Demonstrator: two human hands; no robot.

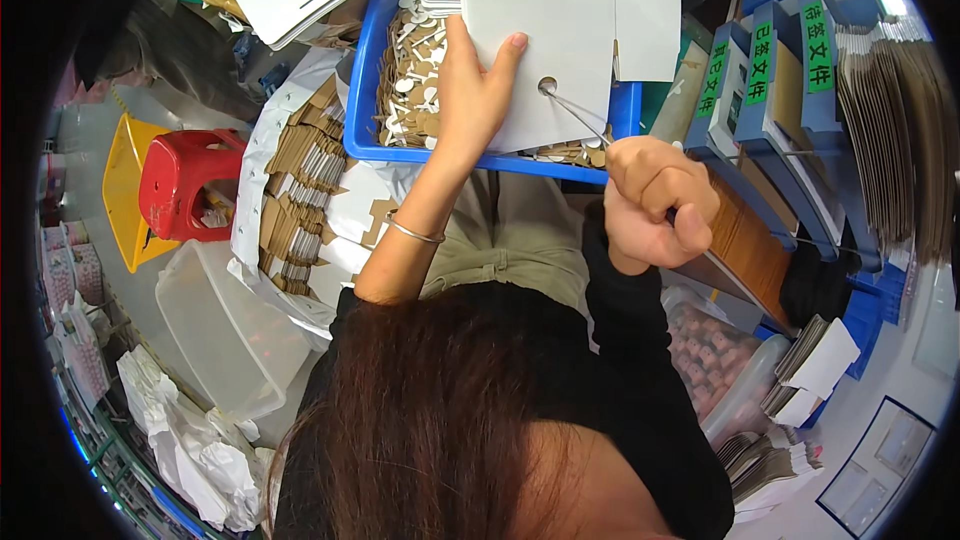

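one blue tray (575, 172), scrap cutouts (410, 70) inside, too many to count. three blue file holders (762, 145) to the right, one green label (760, 63) on each, dark characters printed. one white cardboard sheet (560, 30) lies over the tray, one round hole (547, 86) near its lower edge. one red stool (175, 185) off left. my left hand (478, 95): thumb flat on the sheet, spread from the fingers; can't tell if they pinch its edge. my right hand (655, 200): fingers curled tight around one thin metal tool (580, 115), tip at the hole. one bangle (417, 233), left wrist.
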